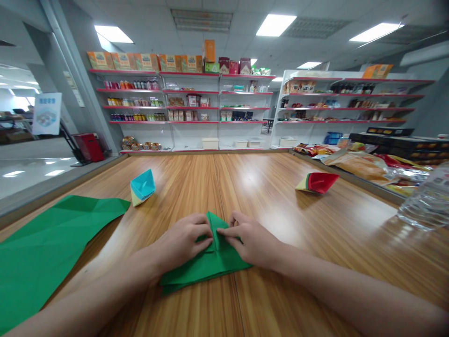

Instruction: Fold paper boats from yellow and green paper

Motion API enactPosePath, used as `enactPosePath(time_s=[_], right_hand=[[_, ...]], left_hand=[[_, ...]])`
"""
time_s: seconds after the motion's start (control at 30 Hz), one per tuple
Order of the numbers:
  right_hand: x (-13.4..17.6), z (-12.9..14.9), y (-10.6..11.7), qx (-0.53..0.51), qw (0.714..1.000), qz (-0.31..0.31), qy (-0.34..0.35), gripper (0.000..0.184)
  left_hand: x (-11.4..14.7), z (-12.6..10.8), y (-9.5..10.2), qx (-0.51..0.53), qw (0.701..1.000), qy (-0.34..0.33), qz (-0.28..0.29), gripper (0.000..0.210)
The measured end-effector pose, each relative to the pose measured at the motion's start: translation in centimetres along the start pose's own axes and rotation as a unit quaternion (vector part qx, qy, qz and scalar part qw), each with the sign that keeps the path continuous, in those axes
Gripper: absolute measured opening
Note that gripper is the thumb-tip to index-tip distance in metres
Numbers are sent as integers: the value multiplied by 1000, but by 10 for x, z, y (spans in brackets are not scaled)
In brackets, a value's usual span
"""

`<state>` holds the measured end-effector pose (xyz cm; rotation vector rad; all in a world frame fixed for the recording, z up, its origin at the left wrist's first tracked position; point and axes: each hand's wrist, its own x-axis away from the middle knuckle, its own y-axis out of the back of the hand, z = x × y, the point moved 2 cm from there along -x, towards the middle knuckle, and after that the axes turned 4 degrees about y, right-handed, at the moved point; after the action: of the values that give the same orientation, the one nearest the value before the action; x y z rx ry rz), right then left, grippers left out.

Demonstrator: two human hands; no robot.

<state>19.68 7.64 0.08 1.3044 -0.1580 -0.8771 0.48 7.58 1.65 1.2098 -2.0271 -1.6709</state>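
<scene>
A folded sheet of green paper [210, 269] lies on the wooden table in front of me, with a pointed tip facing away and a crease down its middle. My left hand [191, 236] is closed on the paper's left flap beside the centre line, its fingers bent. From the other side my right hand [250, 236] pinches the right flap, index finger and thumb at the crease. The exact edges under the fingertips are partly hidden. Both wrists rest low over the table.
A large green sheet [63, 248] lies at left. A blue folded paper piece [142, 185] and a red one [319, 181] stand farther back on the table [196, 182]. At right are a clear plastic bottle [426, 201] and snack packets [365, 166]. Stocked shelves [189, 91] stand beyond.
</scene>
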Motion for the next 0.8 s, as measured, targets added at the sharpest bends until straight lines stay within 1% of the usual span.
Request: enactPosePath(time_s=[0.1, 0.2, 0.27, 0.33, 0.47, 0.53, 0.63, 0.8], right_hand=[[0, -1, -1, 5, 1000, -3, -2, 26], [-1, 3, 0, -14, 1000, -5, 15, 25], [-1, 6, 2, -34, 999, -1, 25, 21], [0, 8, 5, -52, 998, 12, 32, 21], [1, 11, 9, -50, 996, 42, 52, 44], [1, 12, 10, -33, 997, 47, 51, 49], [1, 12, 9, -19, 998, 50, 42, 47], [0, 11, 9, -23, 998, 56, 34, 45]], left_hand=[[1, -10, 7, -8, 998, 2, 61, 26], [3, -19, 11, -31, 993, 1, 112, 53], [4, -21, 11, -38, 991, -6, 127, 64], [4, -19, 9, -42, 991, -9, 127, 63], [4, -11, 6, -55, 991, -4, 119, 55], [4, -10, 5, -56, 992, -6, 116, 52], [4, -11, 6, -49, 992, -9, 115, 50], [3, -10, 8, -31, 993, -6, 111, 47]])
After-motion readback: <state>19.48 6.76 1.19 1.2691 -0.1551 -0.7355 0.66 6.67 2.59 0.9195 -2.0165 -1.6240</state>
